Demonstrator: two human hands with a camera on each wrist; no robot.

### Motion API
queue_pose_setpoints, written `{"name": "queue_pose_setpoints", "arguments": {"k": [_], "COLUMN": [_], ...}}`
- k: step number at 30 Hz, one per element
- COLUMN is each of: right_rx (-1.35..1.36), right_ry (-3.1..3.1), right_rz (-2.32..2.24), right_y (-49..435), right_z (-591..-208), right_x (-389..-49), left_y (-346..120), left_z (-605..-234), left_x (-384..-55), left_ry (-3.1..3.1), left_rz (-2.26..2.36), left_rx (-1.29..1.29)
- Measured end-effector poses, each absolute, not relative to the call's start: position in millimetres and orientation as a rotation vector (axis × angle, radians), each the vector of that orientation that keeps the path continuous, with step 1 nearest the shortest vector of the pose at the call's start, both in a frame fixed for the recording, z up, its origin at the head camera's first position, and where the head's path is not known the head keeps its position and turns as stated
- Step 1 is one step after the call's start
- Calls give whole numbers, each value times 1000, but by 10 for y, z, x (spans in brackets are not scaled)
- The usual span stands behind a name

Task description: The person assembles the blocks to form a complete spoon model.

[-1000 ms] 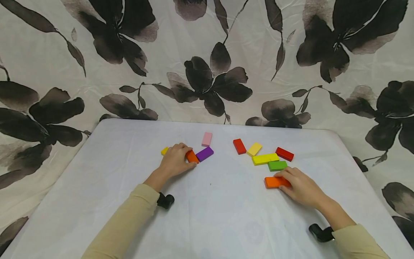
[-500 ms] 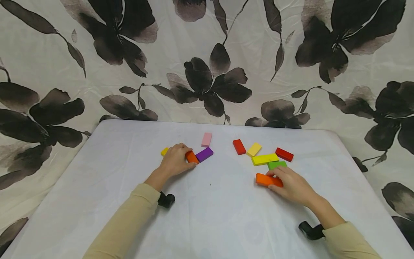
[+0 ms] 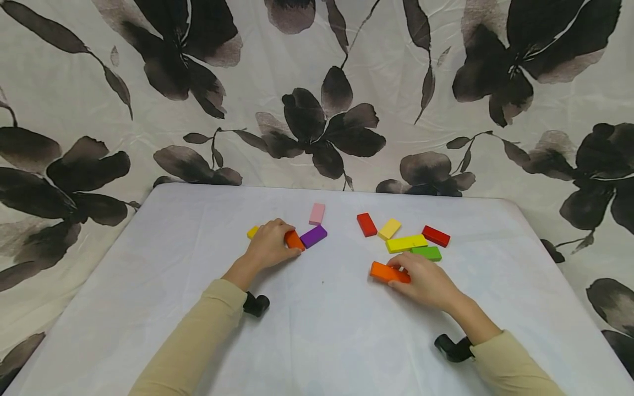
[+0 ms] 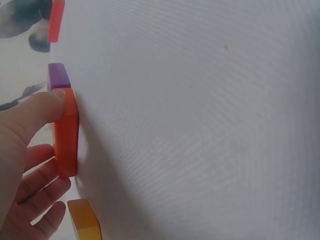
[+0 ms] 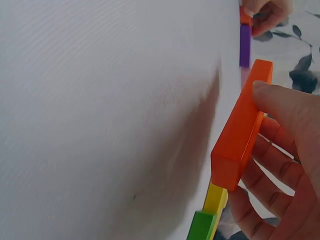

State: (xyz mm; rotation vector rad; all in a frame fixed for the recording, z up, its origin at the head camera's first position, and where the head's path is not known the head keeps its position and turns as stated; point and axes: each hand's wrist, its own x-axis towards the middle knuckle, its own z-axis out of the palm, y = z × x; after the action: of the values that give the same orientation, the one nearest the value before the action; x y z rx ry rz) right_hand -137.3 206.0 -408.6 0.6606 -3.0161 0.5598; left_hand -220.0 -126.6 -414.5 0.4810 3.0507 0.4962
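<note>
My left hand (image 3: 269, 245) pinches an orange block (image 4: 69, 135) between thumb and fingers on the table. One end of that block meets a purple block (image 3: 313, 237). Partly behind the left hand lies a yellow-orange block (image 4: 84, 220). A second orange block (image 5: 242, 127) is held in my right hand (image 3: 423, 278), thumb on one side and fingers on the other; a shadow beneath it in the right wrist view shows it raised off the table. Just beyond the right hand are a green block (image 3: 427, 253) and a bright yellow block (image 3: 406, 243), touching each other.
A pink block (image 3: 317, 213) lies behind the purple one. Toward the back right are a red block (image 3: 366, 224), a pale yellow block (image 3: 389, 228) and a darker red block (image 3: 436, 236). The white table (image 3: 307, 341) ends at a floral cloth (image 3: 317, 126).
My right hand has carried its orange block leftward, toward the middle of the table, uncovering more of the green block. The left hand has stayed in place on its block.
</note>
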Motion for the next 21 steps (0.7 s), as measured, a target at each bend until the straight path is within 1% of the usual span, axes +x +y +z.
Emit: {"name": "queue_pose_setpoints", "arguments": {"k": [8, 21], "right_rx": [661, 523], "right_ry": [-3019, -3079], "right_rz": [550, 709], "right_y": [1875, 1547], "right_z": [-4085, -4087], "right_x": [-1404, -1459], "left_y": [-1263, -1270], "left_z": [-4143, -4150], "left_x": [-2197, -2201], "left_ry": [3043, 3042], "left_rz": [508, 536], "left_rx": [465, 457]}}
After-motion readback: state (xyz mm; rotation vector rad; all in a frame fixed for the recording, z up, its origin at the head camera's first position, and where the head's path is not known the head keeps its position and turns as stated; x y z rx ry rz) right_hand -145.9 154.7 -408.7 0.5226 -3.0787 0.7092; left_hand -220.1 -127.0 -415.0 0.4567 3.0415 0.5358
